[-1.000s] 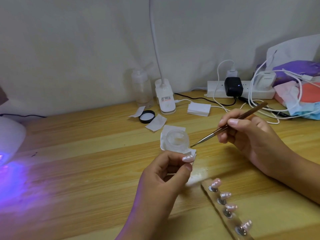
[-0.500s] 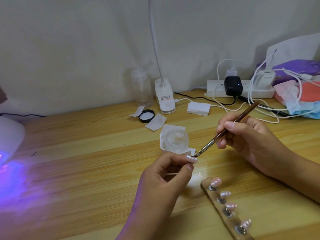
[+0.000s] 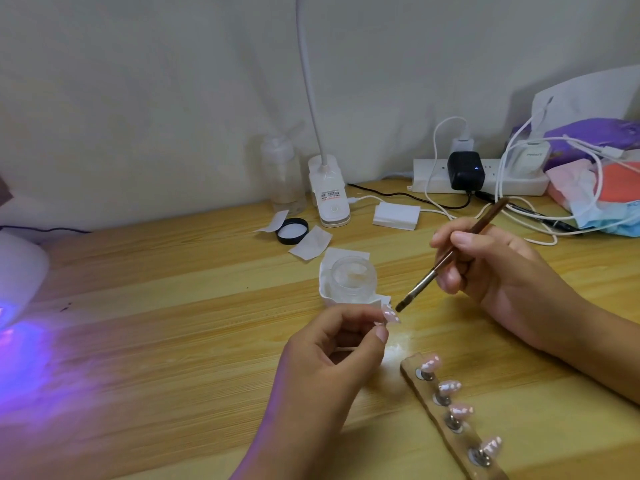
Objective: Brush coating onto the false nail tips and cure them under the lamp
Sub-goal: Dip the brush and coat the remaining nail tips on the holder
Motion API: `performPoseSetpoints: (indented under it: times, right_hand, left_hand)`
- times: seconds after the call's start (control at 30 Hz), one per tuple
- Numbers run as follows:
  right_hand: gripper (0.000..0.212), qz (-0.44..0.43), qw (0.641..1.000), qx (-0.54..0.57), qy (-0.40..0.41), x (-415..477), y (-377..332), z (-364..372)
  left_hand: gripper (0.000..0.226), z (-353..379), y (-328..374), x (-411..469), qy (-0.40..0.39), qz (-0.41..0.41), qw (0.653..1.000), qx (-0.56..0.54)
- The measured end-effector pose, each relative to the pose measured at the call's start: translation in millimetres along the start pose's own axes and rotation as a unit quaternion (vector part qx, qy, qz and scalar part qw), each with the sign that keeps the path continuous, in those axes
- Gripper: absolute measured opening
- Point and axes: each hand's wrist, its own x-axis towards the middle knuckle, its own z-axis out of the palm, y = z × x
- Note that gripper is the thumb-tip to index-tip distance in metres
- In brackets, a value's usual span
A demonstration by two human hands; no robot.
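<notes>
Brush (image 3: 426,280) gripped by the right hand (image 3: 502,271) is backing off the nail tip (image 3: 390,313) the left hand (image 3: 332,351) is pinching; stroke probably finishing.

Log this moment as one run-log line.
left hand: holds pink false nail tip | right hand: holds brown-handled brush, bristles close beside tip | clear glass jar: open | white curing lamp: glowing purple

Power strip (image 3: 526,185) by wall — black adapter (image 3: 465,170) plugged in; masks (image 3: 575,188) far right.
</notes>
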Motion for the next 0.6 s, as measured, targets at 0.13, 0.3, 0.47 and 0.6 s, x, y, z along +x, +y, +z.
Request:
performPoseSetpoints:
  times: [0.13,0.3,0.47,0.6]
  right_hand:
    - [0.020,-0.002,1.000,0.010,0.028,1.5,0.8,0.2]
    - [0.017,0.010,1.000,-0.013,0.000,-1.4,-0.9,4.3]
    - [0.020,0.007,1.000,-0.024,-0.012,-2.6,-1.9,5.6]
    - [0.024,-0.001,1.000,-0.024,-0.013,-2.4,-0.7,4.7]
  left_hand:
    - [0.008,0.2,0.3,0.2,0.008,-0.009,1.000,0.002]
    - [0.005,-0.1,0.3,-0.5,0.003,-0.006,1.000,0.005]
    - [0.022,-0.9,-2.5,-0.7,-0.008,0.005,1.000,0.020]
    - [0.022,-1.1,-2.4,-0.8,-0.018,0.008,0.999,0.036]
